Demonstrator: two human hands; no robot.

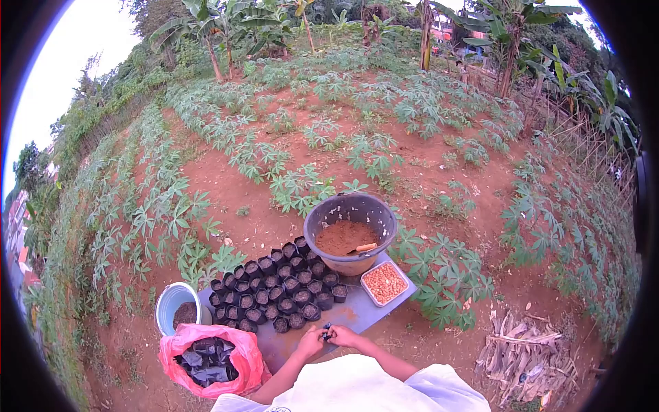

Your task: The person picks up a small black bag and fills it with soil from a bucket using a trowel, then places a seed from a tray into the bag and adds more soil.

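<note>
At the front edge of a grey table (pixel 360 312), my left hand (pixel 311 342) and my right hand (pixel 343 336) are close together. Between their closed fingers is a small black plastic planting bag (pixel 326 332), partly hidden by the fingers. Beyond and to the left of my hands, rows of black planting bags filled with soil (pixel 278 292) stand upright on the table. A pink plastic sack (pixel 246 357) at the left holds folded black plastic bags (pixel 207 360).
A large dark bucket (pixel 388 223) holds brown soil and a wooden-handled tool (pixel 366 247). Beside it, a white tray (pixel 410 283) contains orange seeds. A light blue bucket (pixel 162 309) with soil stands left. Cassava plants (pixel 446 275) and a dry-leaf heap (pixel 525 350) surround the table.
</note>
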